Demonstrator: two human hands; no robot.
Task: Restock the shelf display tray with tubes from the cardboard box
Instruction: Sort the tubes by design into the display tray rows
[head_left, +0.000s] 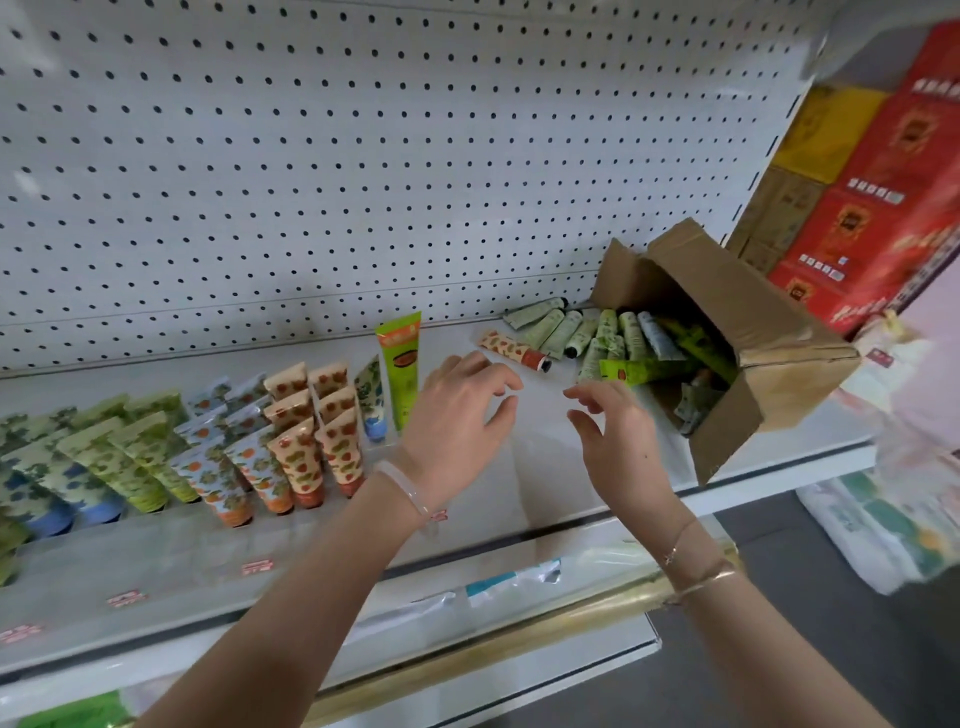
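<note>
A cardboard box (779, 332) lies tipped on its side at the right end of the shelf, with several green tubes (618, 332) spilling out of its mouth. One strawberry-print tube (511, 349) lies loose on the shelf left of them. The clear display tray (171, 535) on the left holds rows of upright patterned tubes (291, 441); a tall bright green tube (401, 371) stands at the right end of the rows. My left hand (457, 421) hovers over the shelf just right of that tube, fingers relaxed and empty. My right hand (618, 441) hovers near the box mouth, also empty.
A white pegboard (363, 156) backs the shelf. Red and yellow boxes (878, 171) are stacked on the neighbouring shelf at right. A lower shelf edge (467, 613) carries price tags and plastic-wrapped goods. Packaged goods (883, 525) sit on the floor at right.
</note>
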